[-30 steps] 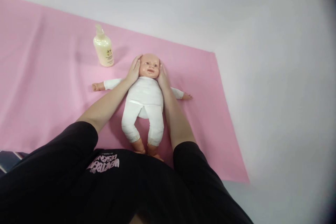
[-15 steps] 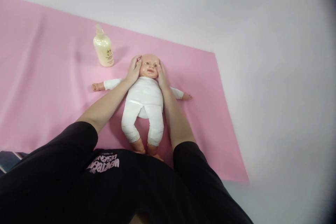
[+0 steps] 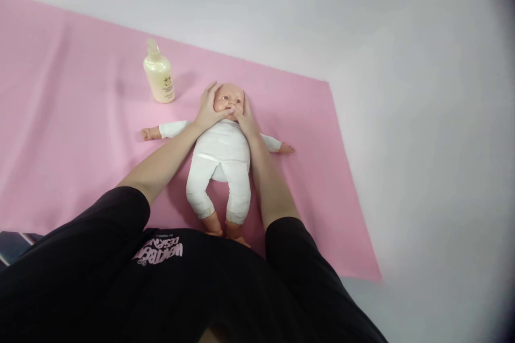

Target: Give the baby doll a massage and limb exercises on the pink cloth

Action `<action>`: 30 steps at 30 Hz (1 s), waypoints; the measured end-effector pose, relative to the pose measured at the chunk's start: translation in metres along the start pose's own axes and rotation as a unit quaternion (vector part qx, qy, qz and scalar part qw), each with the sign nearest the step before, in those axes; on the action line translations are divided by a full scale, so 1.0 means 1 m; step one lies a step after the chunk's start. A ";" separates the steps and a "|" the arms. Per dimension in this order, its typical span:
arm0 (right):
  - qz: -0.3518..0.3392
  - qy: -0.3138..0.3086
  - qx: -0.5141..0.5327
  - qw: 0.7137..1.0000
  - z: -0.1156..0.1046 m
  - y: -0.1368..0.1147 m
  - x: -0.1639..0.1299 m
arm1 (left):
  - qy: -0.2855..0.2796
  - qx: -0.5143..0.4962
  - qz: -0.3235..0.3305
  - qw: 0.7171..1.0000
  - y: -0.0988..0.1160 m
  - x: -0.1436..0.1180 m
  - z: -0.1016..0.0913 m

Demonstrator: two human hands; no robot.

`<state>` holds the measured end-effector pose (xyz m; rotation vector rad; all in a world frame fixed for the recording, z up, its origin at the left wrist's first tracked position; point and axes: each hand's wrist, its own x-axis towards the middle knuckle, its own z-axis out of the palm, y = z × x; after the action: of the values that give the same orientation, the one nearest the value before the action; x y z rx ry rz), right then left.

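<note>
A baby doll (image 3: 223, 144) in white clothes lies on its back, its arms spread and its feet toward me. My left hand (image 3: 208, 107) cups one side of the doll's head, with the fingers along the side and the thumb laid across the chin below the mouth. On the other side my right hand (image 3: 247, 115) holds the head the same way, its thumb angled in to the mouth. The two thumb tips meet near the doll's lips. Some of the right fingers are hidden behind the head.
A pump bottle (image 3: 159, 77) of pale yellow liquid stands upright beyond my left hand, to the left of the doll's head. Under both lies a pink cloth (image 3: 80, 118) with some folds, on a white surface (image 3: 402, 144).
Both thumbs have moved from the sides of the doll's face inward to its mouth and chin. The doll and the bottle have stayed in place.
</note>
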<state>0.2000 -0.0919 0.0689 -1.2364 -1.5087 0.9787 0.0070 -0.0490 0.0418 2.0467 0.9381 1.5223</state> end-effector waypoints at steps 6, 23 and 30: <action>0.041 -0.001 -0.004 0.999 0.000 -0.008 -0.003 | -0.007 0.004 0.009 1.000 -0.004 0.000 0.000; 0.029 0.015 -0.003 0.999 0.001 -0.002 -0.001 | -0.006 -0.018 -0.003 1.000 0.000 0.001 -0.002; 0.015 0.018 0.000 1.000 0.001 0.002 0.001 | -0.016 -0.021 -0.008 1.000 -0.021 0.001 0.001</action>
<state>0.1995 -0.0907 0.0664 -1.2745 -1.4656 0.9709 0.0026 -0.0335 0.0275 2.0232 0.9010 1.4852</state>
